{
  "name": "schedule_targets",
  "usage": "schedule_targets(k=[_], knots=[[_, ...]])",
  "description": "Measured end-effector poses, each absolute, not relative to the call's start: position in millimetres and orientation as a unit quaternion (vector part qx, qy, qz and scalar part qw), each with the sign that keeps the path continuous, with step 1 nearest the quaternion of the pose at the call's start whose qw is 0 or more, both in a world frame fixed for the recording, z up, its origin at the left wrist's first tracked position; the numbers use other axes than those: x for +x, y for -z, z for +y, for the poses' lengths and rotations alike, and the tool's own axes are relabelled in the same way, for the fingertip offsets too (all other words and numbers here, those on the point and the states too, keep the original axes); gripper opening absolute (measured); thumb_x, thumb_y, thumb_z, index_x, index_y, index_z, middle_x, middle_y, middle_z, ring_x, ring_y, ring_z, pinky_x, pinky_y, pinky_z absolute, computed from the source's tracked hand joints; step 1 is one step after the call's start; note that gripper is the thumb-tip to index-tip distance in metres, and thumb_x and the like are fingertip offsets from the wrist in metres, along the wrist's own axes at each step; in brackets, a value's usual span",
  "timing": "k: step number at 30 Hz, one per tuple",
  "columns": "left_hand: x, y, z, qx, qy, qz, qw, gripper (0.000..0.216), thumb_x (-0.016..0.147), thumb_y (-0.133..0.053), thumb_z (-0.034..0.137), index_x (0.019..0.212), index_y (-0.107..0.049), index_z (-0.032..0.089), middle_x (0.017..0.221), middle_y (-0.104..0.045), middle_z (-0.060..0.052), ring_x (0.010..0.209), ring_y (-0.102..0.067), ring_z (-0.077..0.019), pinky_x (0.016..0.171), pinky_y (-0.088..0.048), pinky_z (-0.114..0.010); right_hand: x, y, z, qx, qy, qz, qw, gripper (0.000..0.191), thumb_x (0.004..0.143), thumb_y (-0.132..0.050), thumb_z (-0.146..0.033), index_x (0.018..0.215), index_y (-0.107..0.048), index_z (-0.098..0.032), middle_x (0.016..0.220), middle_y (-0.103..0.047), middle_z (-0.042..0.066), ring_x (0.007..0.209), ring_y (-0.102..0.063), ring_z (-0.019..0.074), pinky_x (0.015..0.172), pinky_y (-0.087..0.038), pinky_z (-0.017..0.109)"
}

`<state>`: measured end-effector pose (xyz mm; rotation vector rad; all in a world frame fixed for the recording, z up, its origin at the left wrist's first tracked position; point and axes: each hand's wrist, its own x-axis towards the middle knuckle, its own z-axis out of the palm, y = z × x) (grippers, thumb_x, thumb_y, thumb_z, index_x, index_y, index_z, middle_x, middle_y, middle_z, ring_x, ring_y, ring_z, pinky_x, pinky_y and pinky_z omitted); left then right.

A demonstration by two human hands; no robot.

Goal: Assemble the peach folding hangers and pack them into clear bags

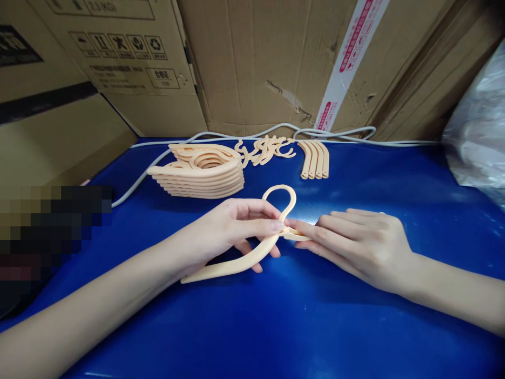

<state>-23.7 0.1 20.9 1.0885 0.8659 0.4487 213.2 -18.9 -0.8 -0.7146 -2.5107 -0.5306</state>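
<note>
A cream plastic clothes hanger [236, 265] is held above the blue tabletop, its curved hook [292, 196] pointing up and away from me. My left hand [240, 226] pinches it at the base of the hook, thumb on top and fingers underneath. One long curved arm of the hanger stretches toward my left wrist. On the other side, my right hand [355, 245] is closed on the shorter-looking right arm piece near the joint, its fingertips partly covering that piece. The two hands' fingertips nearly meet at the centre.
Behind my left hand stands a stack of cream hangers [201, 179]. Loose hooks [270, 150] lie in a pile beside it, then several curved arm pieces [314, 159] in a row. A white cable [236, 138] runs along cardboard boxes [252, 68]. Clear plastic wrap [477, 121] bulges at right.
</note>
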Motion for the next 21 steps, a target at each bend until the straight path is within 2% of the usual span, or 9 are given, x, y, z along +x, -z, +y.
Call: schedule_targets(k=[9,15,21], knots=[[-23.0,-18.5,-0.4,0.505,-0.215,0.398,0.735,0.009,0.090,-0.066,0.024,0.091,-0.065,0.015,0.068,-0.070,-0.001,0.058,-0.066,-0.0103,0.050,-0.060,-0.018,212.0,-0.1,-20.3,-0.248,0.205,-0.916,0.241,0.024,0.098,-0.055,-0.030,0.108,-0.072,-0.016,0.056,-0.057,-0.005,0.050,-0.049,0.0086,0.050,-0.036,0.024],[-19.6,-18.2,-3.5,0.524,-0.245,0.405,0.708,0.011,0.085,-0.071,0.024,0.085,-0.066,0.014,0.071,-0.067,0.000,0.068,-0.068,-0.0125,0.051,-0.059,-0.017,209.5,0.1,-20.1,-0.244,0.193,-0.919,0.241,0.024,0.100,-0.052,-0.030,0.104,-0.071,-0.015,0.057,-0.058,-0.005,0.049,-0.052,0.0075,0.050,-0.038,0.024],[-18.7,-14.6,-3.5,0.532,-0.253,0.412,0.695,0.024,0.079,-0.077,0.033,0.085,-0.065,0.014,0.071,-0.067,0.000,0.068,-0.066,-0.0124,0.051,-0.059,-0.017,209.9,1.0,-19.8,-0.251,0.188,-0.922,0.227,0.026,0.100,-0.050,-0.031,0.103,-0.071,-0.016,0.056,-0.056,-0.005,0.048,-0.052,0.0092,0.050,-0.037,0.025]])
